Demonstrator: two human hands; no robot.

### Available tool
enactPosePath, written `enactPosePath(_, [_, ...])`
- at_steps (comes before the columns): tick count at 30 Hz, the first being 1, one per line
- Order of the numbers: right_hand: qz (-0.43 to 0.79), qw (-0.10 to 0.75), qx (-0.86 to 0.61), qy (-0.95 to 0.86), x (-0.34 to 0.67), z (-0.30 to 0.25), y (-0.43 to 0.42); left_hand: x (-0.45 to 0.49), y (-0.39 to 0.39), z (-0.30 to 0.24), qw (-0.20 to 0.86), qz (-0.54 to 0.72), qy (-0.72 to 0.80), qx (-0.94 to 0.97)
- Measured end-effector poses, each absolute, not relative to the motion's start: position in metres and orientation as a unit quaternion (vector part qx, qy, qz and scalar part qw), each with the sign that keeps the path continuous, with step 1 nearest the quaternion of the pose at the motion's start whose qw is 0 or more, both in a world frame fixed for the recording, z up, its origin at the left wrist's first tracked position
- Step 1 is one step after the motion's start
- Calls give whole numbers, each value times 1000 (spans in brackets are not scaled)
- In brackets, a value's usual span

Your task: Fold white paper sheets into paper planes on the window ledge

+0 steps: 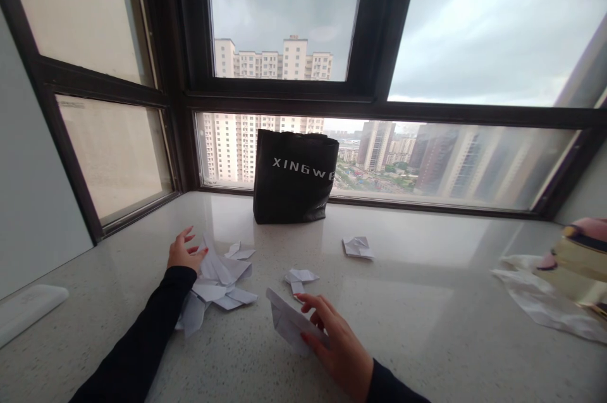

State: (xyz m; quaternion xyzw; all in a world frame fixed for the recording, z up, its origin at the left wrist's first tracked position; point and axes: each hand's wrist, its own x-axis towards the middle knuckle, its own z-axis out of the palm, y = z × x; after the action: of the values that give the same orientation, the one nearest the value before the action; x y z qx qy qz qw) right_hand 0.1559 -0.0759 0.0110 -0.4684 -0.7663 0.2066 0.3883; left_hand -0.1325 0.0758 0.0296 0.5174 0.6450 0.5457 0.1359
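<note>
A folded sheet of white paper (286, 325) stands tilted above the sill, pinched between the thumb and fingers of my right hand (339, 343). My left hand (186, 252) is at the far left side of a loose pile of folded white papers (220, 283), its fingers apart and the fingertips close to the top piece. Whether they touch it I cannot tell. Just beyond my right hand lies a small folded paper (302, 276). Another folded paper piece (358, 247) rests farther off to the right.
A black bag (296, 185) with white lettering stands upright against the window at the back of the speckled stone sill (417, 302). At the right edge are a crumpled white sheet (540, 302) and a gold and pink object (578, 264). A white flat item (31, 311) lies at far left.
</note>
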Motion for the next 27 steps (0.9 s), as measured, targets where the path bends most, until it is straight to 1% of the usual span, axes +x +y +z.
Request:
enactPosePath(3, [192, 414, -473, -754, 155, 13, -76, -131, 70, 50, 169, 642, 585, 465])
enactPosePath(4, [184, 426, -475, -748, 155, 14, -76, -127, 67, 58, 208, 709, 532, 413])
enactPosePath(5, [173, 441, -476, -741, 155, 16, -77, -122, 63, 65, 228, 738, 501, 391])
enactPosePath(7, [142, 477, -475, -726, 157, 20, -78, -106, 51, 77, 275, 753, 452, 392])
enactPosePath(9, [105, 513, -466, -714, 158, 24, -81, -85, 36, 85, 385, 770, 345, 375])
enactPosePath(11, [73, 539, -450, -708, 160, 28, -84, -62, 21, 86, 465, 739, 309, 376])
enactPosePath(13, [49, 555, -434, -708, 161, 31, -86, -40, 7, 79, 534, 663, 325, 412])
enactPosePath(15, [31, 548, -431, -716, 161, 32, -86, -23, -4, 66, 570, 598, 349, 443])
enactPosePath(17, [18, 515, -455, -726, 163, 32, -83, -12, -10, 51, 603, 532, 359, 473])
enactPosePath(20, [20, 442, -512, -736, 167, 30, -75, -6, -11, 30, 634, 455, 353, 516])
enactPosePath(23, [24, 387, -547, -742, 170, 28, -68, -5, -9, 17, 634, 403, 320, 577])
enactPosePath(27, [27, 339, -562, -754, 170, 28, -67, -6, -5, 7, 618, 343, 305, 638])
